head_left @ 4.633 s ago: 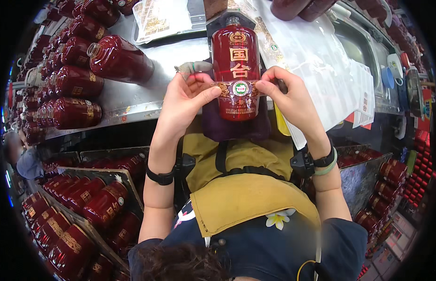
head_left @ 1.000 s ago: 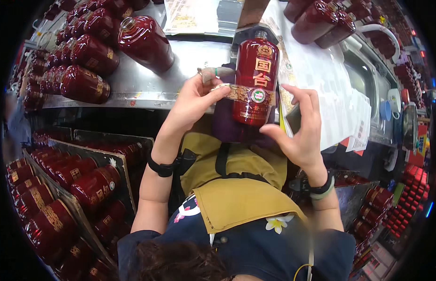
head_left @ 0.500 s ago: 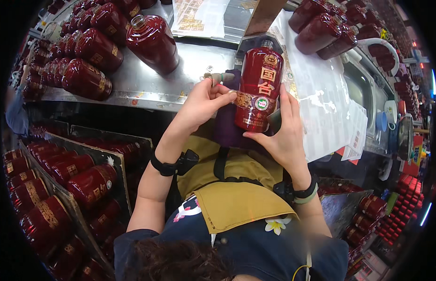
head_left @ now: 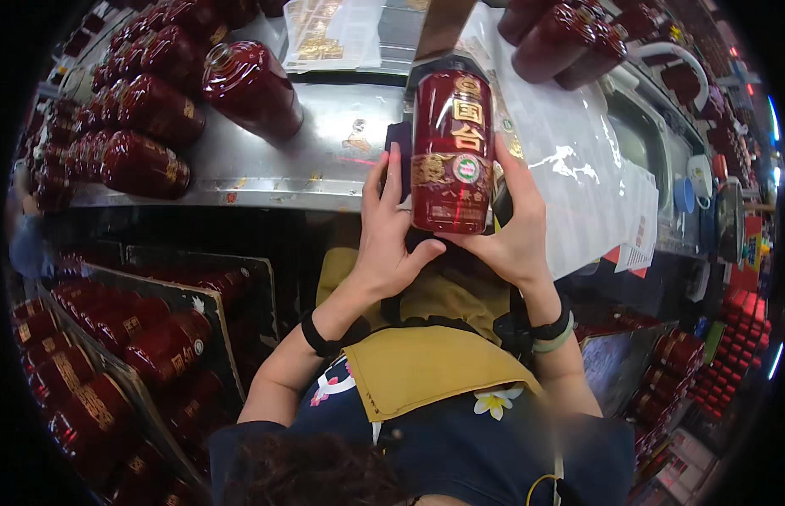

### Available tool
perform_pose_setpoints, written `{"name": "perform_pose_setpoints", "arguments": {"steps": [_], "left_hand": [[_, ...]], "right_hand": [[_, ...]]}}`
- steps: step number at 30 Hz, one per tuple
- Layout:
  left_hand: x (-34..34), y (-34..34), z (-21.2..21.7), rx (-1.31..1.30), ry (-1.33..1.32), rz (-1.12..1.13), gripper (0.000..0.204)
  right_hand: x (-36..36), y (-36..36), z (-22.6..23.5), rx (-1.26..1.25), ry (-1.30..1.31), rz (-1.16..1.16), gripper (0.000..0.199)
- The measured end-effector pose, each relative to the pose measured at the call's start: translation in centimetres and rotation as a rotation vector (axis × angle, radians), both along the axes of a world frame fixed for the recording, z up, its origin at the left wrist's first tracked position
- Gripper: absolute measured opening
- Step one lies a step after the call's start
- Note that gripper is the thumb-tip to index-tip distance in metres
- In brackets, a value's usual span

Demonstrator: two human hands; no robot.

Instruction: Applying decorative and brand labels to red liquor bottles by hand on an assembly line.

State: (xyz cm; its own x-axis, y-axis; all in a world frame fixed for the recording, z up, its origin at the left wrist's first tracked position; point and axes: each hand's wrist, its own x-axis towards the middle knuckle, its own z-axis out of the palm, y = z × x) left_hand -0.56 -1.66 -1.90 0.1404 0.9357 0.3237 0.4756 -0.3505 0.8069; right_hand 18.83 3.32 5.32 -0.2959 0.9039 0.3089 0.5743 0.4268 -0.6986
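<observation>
Your right hand [head_left: 516, 226] grips the dark red bottle [head_left: 451, 173] along its lower right side. The bottle is at the front edge of the worktop [head_left: 338, 114], base toward you. Your left hand [head_left: 387, 243] has its grip released and extended beside the bottle's left side; contact there cannot be confirmed.

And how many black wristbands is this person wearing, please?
2: one black wristband below the left hand, and a second black wristband below the right hand, next to a pale green band. Any others would be hidden.
</observation>
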Motion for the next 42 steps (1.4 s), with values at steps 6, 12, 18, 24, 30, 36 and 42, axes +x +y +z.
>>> {"name": "perform_pose_setpoints", "arguments": {"steps": [6, 12, 18, 24, 30, 36, 42], "left_hand": [[0.1, -0.6, 2.4, 0.069, 0.071, 0.26, 0.098], [0.6, 1.4, 2.1, 0.234, 0.021, 0.111, 0.09], [0.1, 1.1, 0.6, 0.114, -0.17, 0.072, 0.081], [0.0, 1.3, 1.1, 0.158, -0.017, 0.044, 0.067], [0.0, 1.4, 0.9, 0.19, 0.0, 0.032, 0.066], [0.1, 1.3, 1.6, 0.231, 0.116, 0.06, 0.075], [1.1, 1.1, 3.2, 0.242, 0.271, 0.024, 0.089]], "right_hand": [[-0.3, -0.4, 2.1, -0.15, -0.069, -0.05, 0.104], [1.4, 0.5, 0.2, -0.193, 0.163, 0.045, 0.087], [1.5, 1.0, -2.8, -0.588, 0.578, -0.087, 0.071], [0.4, 0.7, -2.5, -0.619, 0.606, -0.087, 0.078], [0.5, 0.6, -2.5, -0.655, 0.627, -0.093, 0.081], [0.5, 0.6, -2.7, -0.654, 0.654, -0.081, 0.081], [0.8, 0.7, -3.2, -0.653, 0.71, -0.066, 0.07]]}}
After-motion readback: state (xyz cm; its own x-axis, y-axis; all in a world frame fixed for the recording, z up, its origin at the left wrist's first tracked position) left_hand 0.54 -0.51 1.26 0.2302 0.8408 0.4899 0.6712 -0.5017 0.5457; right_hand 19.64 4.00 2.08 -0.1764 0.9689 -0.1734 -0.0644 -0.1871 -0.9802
